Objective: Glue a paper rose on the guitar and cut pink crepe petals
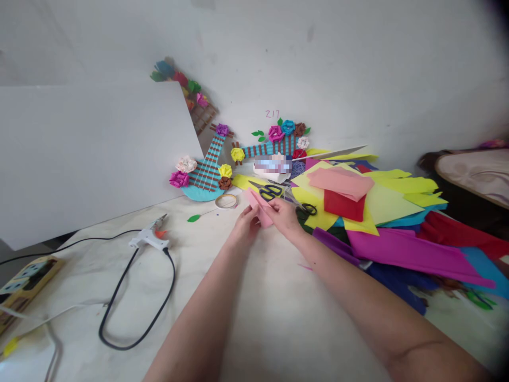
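Observation:
A folded piece of pink paper (265, 216) is held up between my two hands over the pale surface. My left hand (245, 222) pinches its left side, with the thumb along the paper's edge. On the other side, my right hand (284, 216) has its fingers closed on the right part of the paper. Just beyond the paper lie dark-handled scissors (271, 191), partly hidden by the hands. A roll of tape (226, 201) lies left of them, close to a green leaf on a thin stem (194, 218).
A white glue gun (149, 239) with a looped black cord rests at left, near a power strip (29, 276). Colored paper sheets (413, 249) pile up at right. Flower-decorated turquoise guitar shapes (204, 175) stand by the wall. A large white board (91, 159) leans at left.

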Available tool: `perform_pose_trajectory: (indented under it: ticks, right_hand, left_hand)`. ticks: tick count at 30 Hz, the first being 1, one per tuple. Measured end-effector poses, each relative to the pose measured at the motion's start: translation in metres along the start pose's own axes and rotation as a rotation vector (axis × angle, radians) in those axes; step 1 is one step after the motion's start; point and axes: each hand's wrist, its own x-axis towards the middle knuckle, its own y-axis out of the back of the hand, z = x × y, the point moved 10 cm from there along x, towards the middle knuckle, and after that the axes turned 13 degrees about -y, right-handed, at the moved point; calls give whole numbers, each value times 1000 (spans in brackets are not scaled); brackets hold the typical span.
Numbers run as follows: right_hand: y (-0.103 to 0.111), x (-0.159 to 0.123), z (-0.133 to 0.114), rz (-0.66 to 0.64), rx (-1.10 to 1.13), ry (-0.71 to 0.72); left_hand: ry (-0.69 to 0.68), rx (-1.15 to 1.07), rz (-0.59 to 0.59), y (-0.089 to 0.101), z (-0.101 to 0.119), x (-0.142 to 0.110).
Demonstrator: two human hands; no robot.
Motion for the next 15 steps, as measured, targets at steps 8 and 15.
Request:
perform_pose_trajectory:
  ticks: [8,15]
  right_hand:
    - [-13,1,11,-126,4,-113]
    - [-24,-2,11,-201,54,-37]
  left_hand:
    - [20,-98,28,-5,3,-2]
    - [-63,-64,74,8,5,3]
